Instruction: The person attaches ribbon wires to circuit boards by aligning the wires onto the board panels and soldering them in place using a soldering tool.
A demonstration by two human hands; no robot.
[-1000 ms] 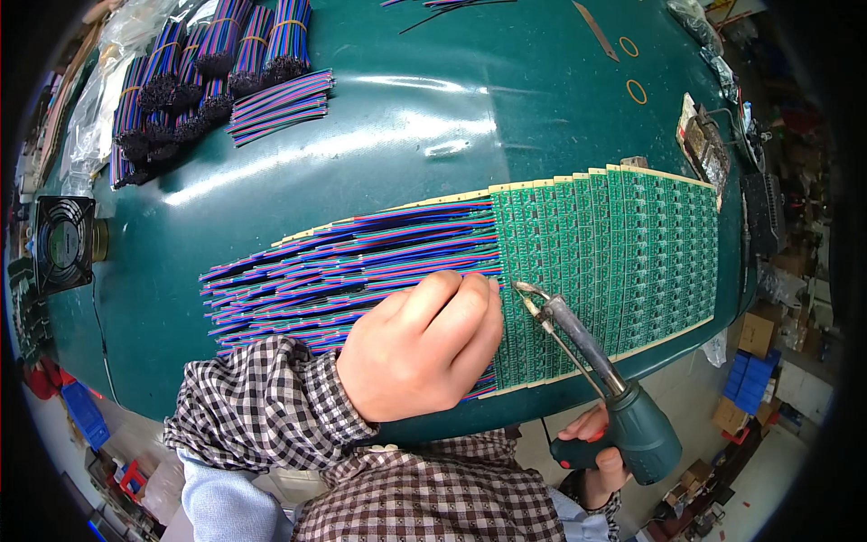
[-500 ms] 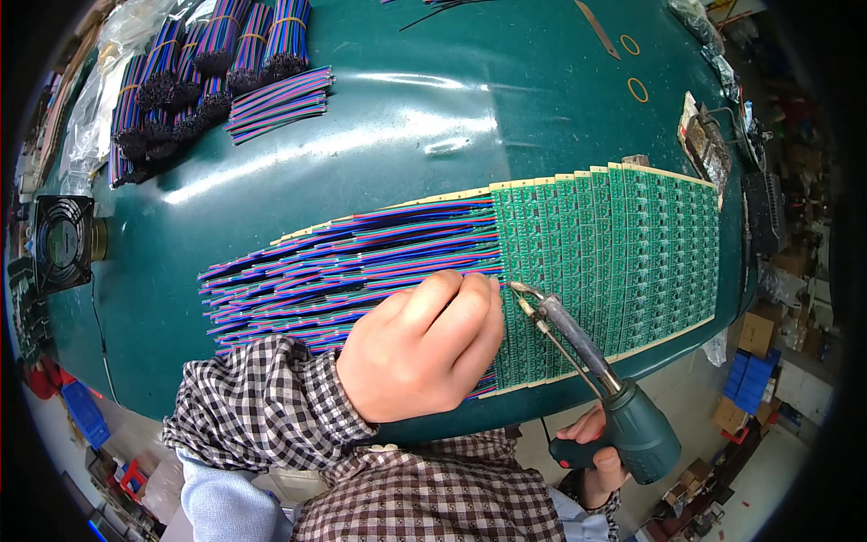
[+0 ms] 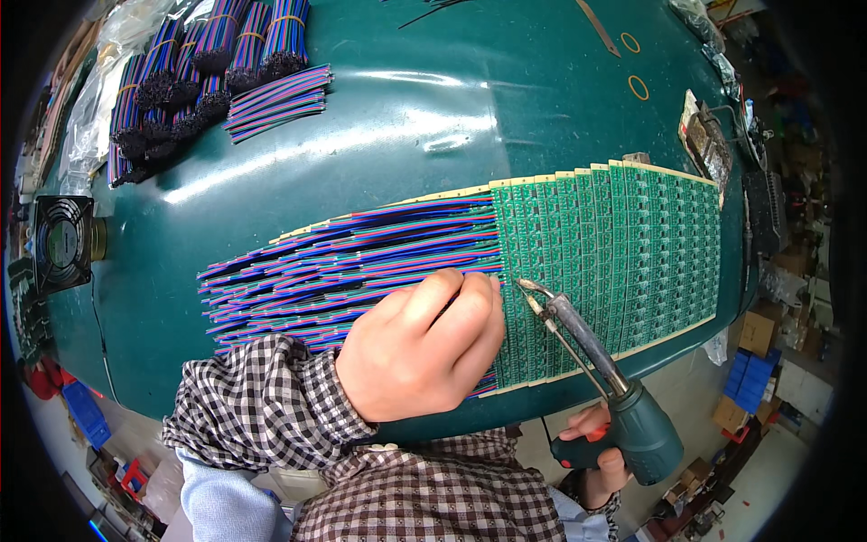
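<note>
Overlapping green circuit board panels (image 3: 623,262) with pale yellow edges lie across the table. Rows of flat multicoloured ribbon wires (image 3: 361,262) run leftward from the boards at the left of the stack. My left hand (image 3: 420,348) is closed, thumb and fingertips pinched at the wires' right ends by the boards; the pinched piece is mostly hidden, but looks like a ribbon wire. My right hand (image 3: 596,452) grips the dark green handle of a soldering iron (image 3: 591,348) with a feed tube alongside its barrel. Its tip is over the boards, just right of my left fingertips.
Banded wire bundles (image 3: 212,63) and a loose wire pile (image 3: 280,101) are at the far left. A small fan (image 3: 65,242) stands at the left edge. Rubber bands (image 3: 638,88), a blade (image 3: 598,27) and a soldering iron stand (image 3: 709,149) lie at the far right.
The soldering iron's tip has shifted slightly right, away from my left fingertips, and its handle has moved a little with it. My left hand has stayed nearly still.
</note>
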